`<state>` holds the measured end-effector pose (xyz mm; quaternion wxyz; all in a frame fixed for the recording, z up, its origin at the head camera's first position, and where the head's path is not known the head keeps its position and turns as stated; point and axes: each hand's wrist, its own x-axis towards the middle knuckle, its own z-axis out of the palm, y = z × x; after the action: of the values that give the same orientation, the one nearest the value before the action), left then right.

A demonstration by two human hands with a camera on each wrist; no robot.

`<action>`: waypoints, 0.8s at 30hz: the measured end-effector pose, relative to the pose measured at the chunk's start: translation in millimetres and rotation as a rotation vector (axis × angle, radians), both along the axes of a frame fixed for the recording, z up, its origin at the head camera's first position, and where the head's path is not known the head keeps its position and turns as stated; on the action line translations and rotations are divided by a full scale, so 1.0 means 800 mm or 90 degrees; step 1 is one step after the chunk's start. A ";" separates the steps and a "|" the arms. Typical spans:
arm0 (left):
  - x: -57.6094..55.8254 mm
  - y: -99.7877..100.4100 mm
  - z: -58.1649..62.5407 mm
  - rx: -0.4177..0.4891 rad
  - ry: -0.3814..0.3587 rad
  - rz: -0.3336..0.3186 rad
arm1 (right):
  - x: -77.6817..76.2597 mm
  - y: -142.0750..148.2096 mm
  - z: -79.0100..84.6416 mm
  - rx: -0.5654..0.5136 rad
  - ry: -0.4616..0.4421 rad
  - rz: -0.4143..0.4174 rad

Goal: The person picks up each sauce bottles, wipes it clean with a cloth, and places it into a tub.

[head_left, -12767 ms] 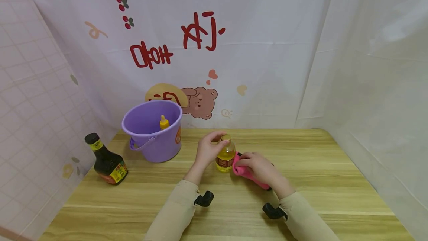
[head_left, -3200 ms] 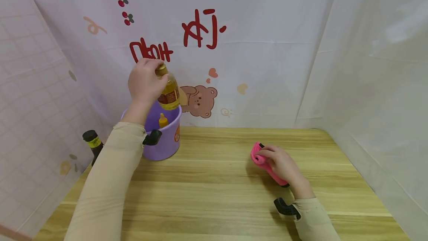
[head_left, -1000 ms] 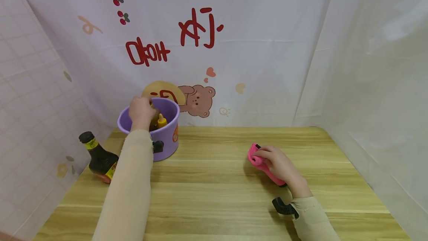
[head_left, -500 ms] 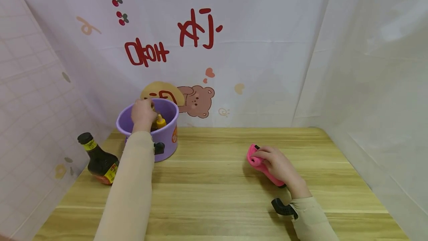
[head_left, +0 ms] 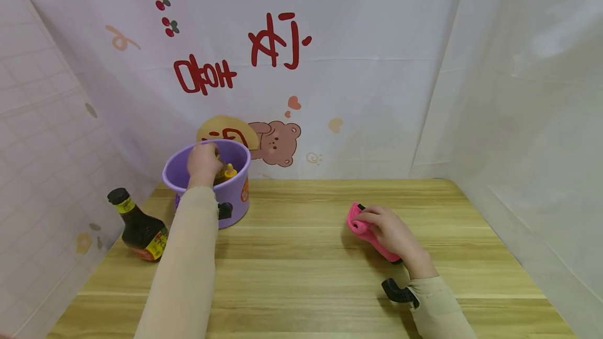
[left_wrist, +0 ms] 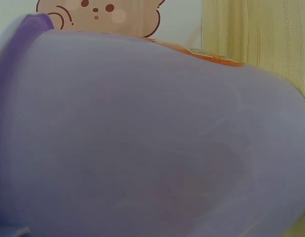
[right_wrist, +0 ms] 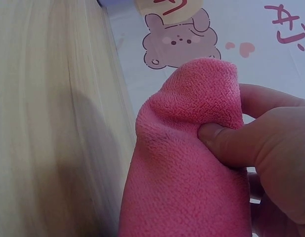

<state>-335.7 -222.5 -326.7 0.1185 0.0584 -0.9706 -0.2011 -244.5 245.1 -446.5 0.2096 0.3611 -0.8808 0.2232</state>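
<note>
My left hand reaches over the near rim into a purple bucket, gripping the top of an oil bottle that is mostly hidden by the hand and the bucket wall. Beside it in the bucket stands a squeeze bottle with a yellow nozzle. The left wrist view is filled by the bucket's outer wall. On the right, my right hand pinches a folded pink cloth; up close the cloth is fuzzy, with the thumb pressed into its face.
A dark sauce bottle with a black cap stands left of the bucket, near the left forearm. The wooden table reaches back to a printed white curtain. White sheeting hangs along both sides.
Earlier my left hand took the oil bottle from mid-table, lifted it over the bucket, then lowered it inside, sinking slightly lower now. My right hand shifted right, holding the cloth throughout.
</note>
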 end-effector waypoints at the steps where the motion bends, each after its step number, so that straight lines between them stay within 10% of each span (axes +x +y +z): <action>1: 0.000 0.000 0.000 0.001 -0.001 -0.004 | 0.000 0.000 0.000 0.000 -0.001 0.002; 14: 0.007 0.000 0.031 0.128 0.025 0.007 | 0.002 -0.002 0.005 0.005 0.002 -0.004; 24: 0.020 -0.006 0.017 0.268 0.088 0.018 | 0.006 -0.005 0.003 0.016 0.002 -0.010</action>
<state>-319.9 -227.5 -313.4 0.1724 0.0816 -0.8960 -0.4010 -239.5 241.4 -444.2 0.2083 0.3574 -0.8859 0.2099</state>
